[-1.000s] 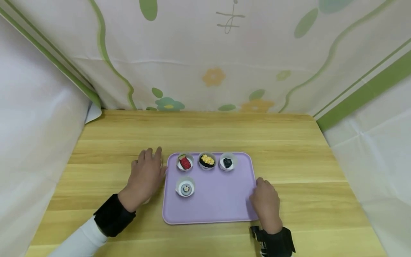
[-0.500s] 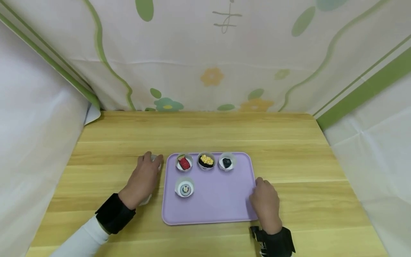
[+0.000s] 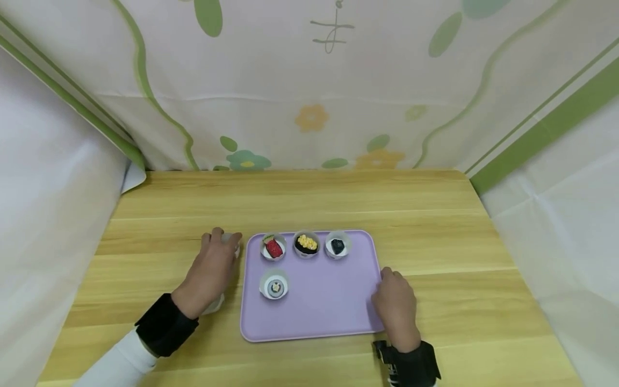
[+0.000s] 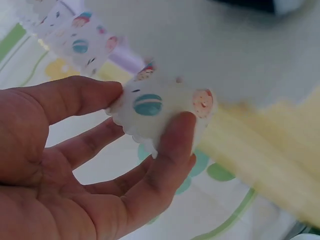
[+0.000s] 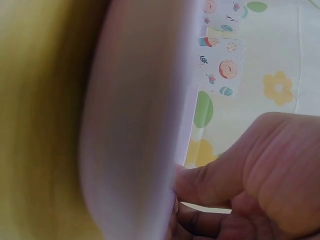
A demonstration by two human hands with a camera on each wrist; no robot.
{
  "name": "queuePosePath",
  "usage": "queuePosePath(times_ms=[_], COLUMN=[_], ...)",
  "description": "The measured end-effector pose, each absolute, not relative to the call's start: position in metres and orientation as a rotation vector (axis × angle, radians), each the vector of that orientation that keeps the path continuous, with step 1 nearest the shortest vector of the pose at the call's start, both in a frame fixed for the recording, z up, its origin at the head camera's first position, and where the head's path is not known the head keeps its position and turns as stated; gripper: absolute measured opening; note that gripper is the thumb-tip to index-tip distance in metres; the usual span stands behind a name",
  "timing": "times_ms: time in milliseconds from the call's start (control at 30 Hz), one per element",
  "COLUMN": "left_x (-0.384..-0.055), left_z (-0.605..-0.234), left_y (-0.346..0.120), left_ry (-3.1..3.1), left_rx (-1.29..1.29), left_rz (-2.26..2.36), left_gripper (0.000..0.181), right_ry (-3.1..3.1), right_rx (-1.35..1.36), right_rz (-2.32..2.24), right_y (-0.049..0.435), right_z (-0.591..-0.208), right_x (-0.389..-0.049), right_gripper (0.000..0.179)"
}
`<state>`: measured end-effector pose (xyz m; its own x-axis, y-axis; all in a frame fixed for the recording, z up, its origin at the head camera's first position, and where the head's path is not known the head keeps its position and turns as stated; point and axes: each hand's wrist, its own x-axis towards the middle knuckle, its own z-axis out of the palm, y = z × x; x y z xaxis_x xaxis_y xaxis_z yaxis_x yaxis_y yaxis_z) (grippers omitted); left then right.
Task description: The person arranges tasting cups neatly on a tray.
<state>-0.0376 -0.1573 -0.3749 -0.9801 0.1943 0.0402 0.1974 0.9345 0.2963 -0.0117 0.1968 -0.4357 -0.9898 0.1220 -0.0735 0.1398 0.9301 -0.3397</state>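
Note:
My left hand point(image 3: 210, 277) is just left of the lilac tray point(image 3: 329, 306). In the left wrist view its thumb and a finger pinch a white scalloped paper cup point(image 4: 165, 107) printed with sweets; the cup's contents are hidden. Another pale cup point(image 3: 214, 305) shows partly beneath the hand. My right hand point(image 3: 396, 309) grips the tray's right edge. On the tray stand a cup with a red piece point(image 3: 273, 248), one with yellow topping on black point(image 3: 307, 244), one with a small black piece point(image 3: 337, 246), and, nearer, one with a grey-blue round piece point(image 3: 275, 288).
The wooden table point(image 3: 309, 199) extends around the tray. A flower-printed curtain point(image 3: 271, 107) rises along its back edge, with white cloth point(image 3: 58, 161) at both sides. In the left wrist view a large blurred pale surface point(image 4: 240, 60) fills the upper right.
My left hand's fingers were spread beside the tray; they have drawn back slightly and closed on the paper cup. The right hand stays on the tray's edge. The head view has shifted slightly.

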Motion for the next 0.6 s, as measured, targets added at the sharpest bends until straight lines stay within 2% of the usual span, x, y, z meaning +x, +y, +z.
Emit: queuePosePath(times_ms=[600], left_x=[-0.029], left_z=[-0.329], left_y=[-0.12], left_ry=[-2.983], left_rx=[-0.443], left_rz=[-0.507], left_gripper=[0.041], right_ry=[3.023], right_rx=[0.223], right_rz=[-0.555], right_y=[0.198], right_z=[-0.437], right_x=[-0.012], right_gripper=[0.022])
